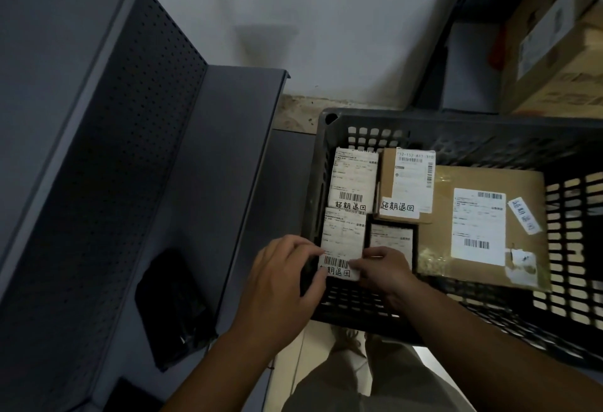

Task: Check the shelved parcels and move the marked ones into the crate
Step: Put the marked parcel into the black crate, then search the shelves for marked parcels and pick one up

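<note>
The room is dim, the pale far wall catching most of the light while the shelf on the left sinks into deep shadow, white labels stand out in the crate, and the far-right cartons blur and bend at the edge.

Pinching a small white-labelled parcel at its near end between left hand and right hand, in the near left corner of the dark slatted crate, beside four other labelled parcels, grey shelf alongside.
</note>
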Demonstrator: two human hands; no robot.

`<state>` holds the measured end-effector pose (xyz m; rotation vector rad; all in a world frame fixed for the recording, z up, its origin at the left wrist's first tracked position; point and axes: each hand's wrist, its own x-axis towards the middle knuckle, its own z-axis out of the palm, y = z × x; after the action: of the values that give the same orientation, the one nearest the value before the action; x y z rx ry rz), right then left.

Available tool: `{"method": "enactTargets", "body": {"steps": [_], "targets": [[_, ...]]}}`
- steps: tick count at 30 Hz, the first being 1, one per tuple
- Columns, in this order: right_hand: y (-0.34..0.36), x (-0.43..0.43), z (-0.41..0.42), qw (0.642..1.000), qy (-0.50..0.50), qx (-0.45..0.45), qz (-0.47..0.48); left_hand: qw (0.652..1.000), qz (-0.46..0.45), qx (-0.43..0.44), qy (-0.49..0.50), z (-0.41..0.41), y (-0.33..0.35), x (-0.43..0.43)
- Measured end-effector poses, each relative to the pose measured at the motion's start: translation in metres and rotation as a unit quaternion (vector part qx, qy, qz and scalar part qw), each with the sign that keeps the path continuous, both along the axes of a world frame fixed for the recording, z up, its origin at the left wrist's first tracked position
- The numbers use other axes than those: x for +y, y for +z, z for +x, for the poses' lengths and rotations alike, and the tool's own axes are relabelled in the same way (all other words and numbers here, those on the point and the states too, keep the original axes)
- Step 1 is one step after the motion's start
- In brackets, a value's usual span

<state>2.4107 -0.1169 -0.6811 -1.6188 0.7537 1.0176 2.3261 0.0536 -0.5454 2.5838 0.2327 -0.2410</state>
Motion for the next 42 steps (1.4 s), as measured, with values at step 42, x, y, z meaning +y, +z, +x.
{"method": "enactTargets", "body": {"steps": [42], "targets": [[0.288, 0.001, -0.064, 0.470, 0.527, -0.709, 0.007, 0.928, 0.146, -0.178, 0.291, -0.145, 0.151, -0.052]]}}
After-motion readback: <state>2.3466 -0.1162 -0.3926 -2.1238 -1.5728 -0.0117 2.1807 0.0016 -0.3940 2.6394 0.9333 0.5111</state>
